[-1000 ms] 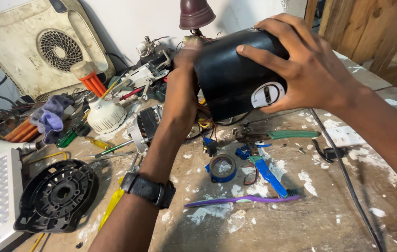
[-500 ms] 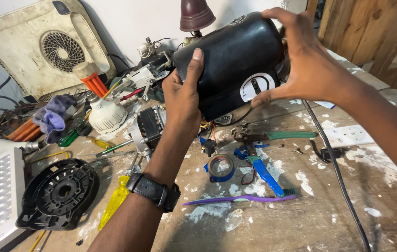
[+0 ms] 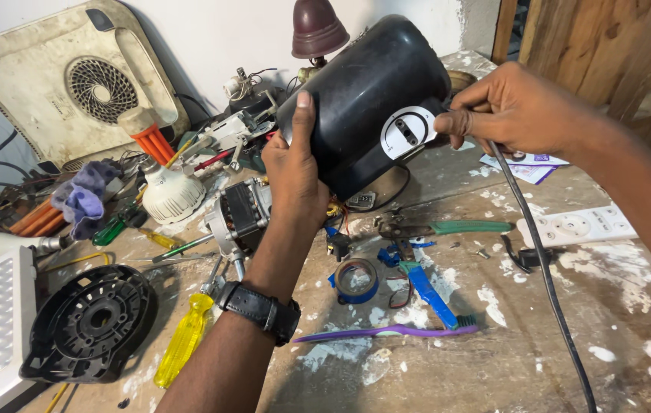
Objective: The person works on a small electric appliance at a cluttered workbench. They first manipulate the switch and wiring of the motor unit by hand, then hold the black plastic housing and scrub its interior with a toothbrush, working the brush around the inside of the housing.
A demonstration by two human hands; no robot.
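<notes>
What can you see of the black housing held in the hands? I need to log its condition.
The black housing is a rounded, glossy plastic shell, scuffed and dusty, held tilted above the workbench. A white round dial plate faces the camera. The left hand grips its lower end; the right hand touches the dial side, fingertip on the plate.

Soft, even light is filling the scene, bright enough to show colours clearly. A faint sheen is showing on the black housing (image 3: 371, 99) at upper centre. Gentle shadows are falling under the left forearm onto the worktop (image 3: 493, 352). The white wall at the top is looking slightly washed out. Straight lines are bowing near the frame edges, and focus is staying sharp throughout.
</notes>
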